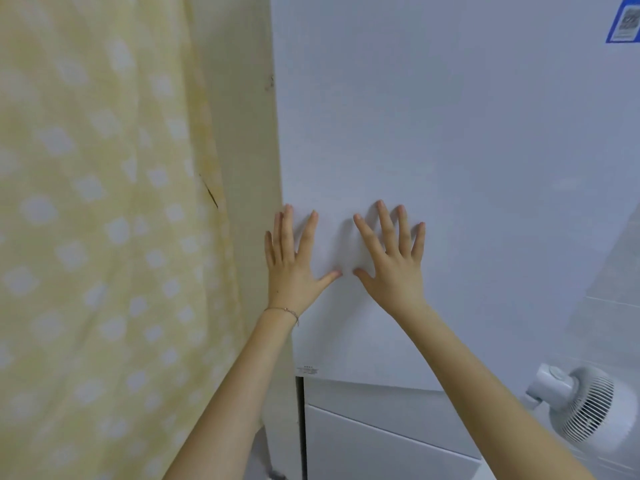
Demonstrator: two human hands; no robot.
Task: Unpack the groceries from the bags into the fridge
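Both hands, the left hand (294, 268) and right hand (393, 268), pressed flat against the closed fridge door (450, 168). Fingers were spread, each grip holding nothing. A white fan (588, 407) stood right of the door.

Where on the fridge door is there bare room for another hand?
Bare: the wide stretch of the fridge door above both hands and right of the right hand, below the blue sticker. Crowded: its left edge, where the left hand presses near the curtain.

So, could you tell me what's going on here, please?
A person presses the left hand and right hand flat against the upper fridge door, near its left edge. The door looks shut, and no bags or groceries are in view. A yellow curtain hangs left; a white fan sits lower right.
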